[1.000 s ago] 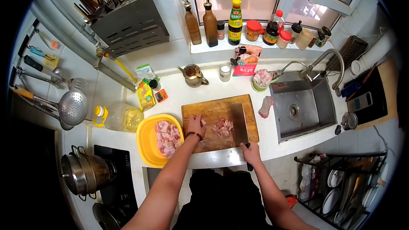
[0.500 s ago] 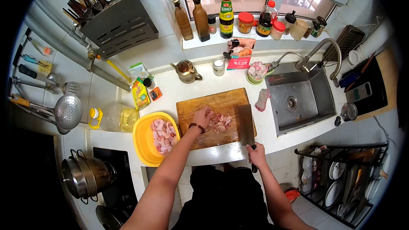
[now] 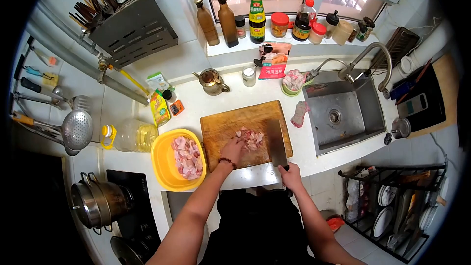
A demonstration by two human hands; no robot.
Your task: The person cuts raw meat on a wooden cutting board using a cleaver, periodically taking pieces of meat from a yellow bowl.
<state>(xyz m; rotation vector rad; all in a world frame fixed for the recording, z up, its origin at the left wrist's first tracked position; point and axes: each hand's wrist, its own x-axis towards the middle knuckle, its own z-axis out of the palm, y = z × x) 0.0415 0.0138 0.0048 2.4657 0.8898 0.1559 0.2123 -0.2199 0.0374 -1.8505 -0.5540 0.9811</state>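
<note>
Chopped raw meat [image 3: 251, 139] lies in a small heap on the wooden cutting board [image 3: 221, 122]. My left hand [image 3: 231, 151], with a beaded bracelet at the wrist, is low over the board. Its fingers stretch out against the left side of the heap. My right hand [image 3: 292, 176] is closed around the dark handle of a cleaver [image 3: 277, 143]. The broad blade stands over the right part of the board, just right of the meat. Left of the board, a yellow basin [image 3: 159, 176] holds larger pieces of raw meat [image 3: 187, 158].
A steel sink [image 3: 321, 132] is at the right, with a pinkish cloth [image 3: 299, 114] beside it. Behind the board stand a metal teapot [image 3: 212, 82], a glass jar [image 3: 248, 76] and a pink packet [image 3: 274, 64]. An oil jug [image 3: 135, 136] and a steel pot [image 3: 95, 198] are at the left.
My left hand has moved down and slightly left, from the heap's upper left to its lower left, and its fingers have straightened. The cleaver has shifted slightly left, closer to the meat.
</note>
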